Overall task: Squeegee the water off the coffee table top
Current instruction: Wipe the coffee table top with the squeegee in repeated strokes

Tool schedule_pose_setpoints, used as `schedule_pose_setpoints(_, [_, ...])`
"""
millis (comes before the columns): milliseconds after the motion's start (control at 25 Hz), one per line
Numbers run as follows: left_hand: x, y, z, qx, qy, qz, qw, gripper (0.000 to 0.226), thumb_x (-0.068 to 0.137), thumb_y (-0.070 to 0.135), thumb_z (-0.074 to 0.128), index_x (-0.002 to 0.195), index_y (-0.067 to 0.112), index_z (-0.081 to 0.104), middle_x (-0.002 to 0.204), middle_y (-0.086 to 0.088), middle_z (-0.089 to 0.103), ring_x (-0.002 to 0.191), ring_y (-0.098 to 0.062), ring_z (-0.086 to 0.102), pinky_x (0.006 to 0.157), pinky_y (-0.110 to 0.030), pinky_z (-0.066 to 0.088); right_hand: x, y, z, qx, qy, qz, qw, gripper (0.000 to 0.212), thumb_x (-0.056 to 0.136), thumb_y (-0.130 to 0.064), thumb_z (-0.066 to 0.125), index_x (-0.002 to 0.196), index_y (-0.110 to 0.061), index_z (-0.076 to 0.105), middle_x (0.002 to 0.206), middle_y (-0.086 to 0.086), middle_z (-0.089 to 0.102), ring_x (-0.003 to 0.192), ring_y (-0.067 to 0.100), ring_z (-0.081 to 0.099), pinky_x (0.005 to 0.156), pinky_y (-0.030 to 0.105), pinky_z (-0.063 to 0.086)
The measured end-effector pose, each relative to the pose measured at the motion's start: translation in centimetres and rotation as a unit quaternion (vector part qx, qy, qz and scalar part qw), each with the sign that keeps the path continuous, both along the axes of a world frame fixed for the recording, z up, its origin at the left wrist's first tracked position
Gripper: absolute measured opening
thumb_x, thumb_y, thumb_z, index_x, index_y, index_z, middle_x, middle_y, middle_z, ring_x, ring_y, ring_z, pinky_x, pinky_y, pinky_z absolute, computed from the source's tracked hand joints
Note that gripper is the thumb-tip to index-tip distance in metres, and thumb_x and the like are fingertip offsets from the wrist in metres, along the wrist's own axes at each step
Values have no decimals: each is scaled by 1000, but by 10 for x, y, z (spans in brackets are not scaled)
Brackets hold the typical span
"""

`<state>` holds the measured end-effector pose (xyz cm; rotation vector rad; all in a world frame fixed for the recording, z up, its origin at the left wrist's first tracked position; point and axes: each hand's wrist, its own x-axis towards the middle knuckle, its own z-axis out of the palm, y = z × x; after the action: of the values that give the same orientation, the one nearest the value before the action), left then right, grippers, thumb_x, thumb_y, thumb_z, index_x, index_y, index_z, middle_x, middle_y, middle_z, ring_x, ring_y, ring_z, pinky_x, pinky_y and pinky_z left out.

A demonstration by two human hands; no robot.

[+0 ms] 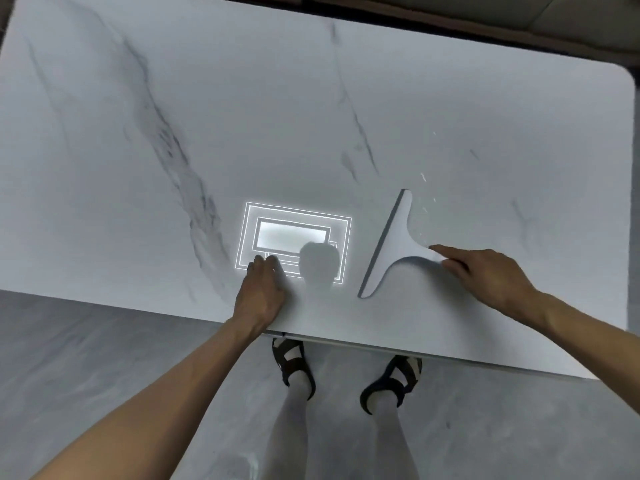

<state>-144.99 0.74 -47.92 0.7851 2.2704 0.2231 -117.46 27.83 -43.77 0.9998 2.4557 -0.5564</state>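
The right hand (485, 275) grips the squeegee (394, 244) handle near the coffee table's (242, 116) front edge. The left hand (259, 296) rests there, fingers relaxed. Water drops (424, 206) lie beside the blade, so wiping seems hardly begun.

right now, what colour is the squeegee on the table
The squeegee is white with a grey blade edge, shown best in the head view.

Handle tip of squeegee (394, 242) beneath right hand (485, 275); table top (242, 116) left side beyond frame.
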Motion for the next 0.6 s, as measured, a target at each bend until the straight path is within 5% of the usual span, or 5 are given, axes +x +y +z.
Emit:
schedule_pose_setpoints(280, [29, 24, 8, -14, -21, 172, 985, 40, 96, 22, 37, 135, 19, 43, 114, -9, 65, 112, -34, 59, 82, -36, 42, -7, -43, 14, -26, 45, 30, 998, 40, 97, -54, 29, 137, -57, 31, 130, -11, 62, 114, 23, 60, 84, 36, 47])
schedule_pose_setpoints(440, [35, 11, 7, -15, -1, 179, 984, 34, 89, 22, 39, 122, 19, 47, 104, -10, 66, 101, -37, 63, 74, -35, 42, -52, -123, -14, -138, 48, 167, 975, 39, 100, -45, 34, 139, -51, 36, 104, 1, 67, 95, 26, 64, 77, 37, 48])
schedule_pose_setpoints(600, [52, 6, 3, -32, 4, 116, 993, 33, 86, 19, 44, 118, 16, 50, 112, -7, 61, 102, -32, 61, 75, -32, 43, -35, -116, -26, -106, 43, 204, 972, 39, 101, -42, 34, 140, -48, 38, 93, 1, 64, 84, 24, 63, 69, 35, 49])
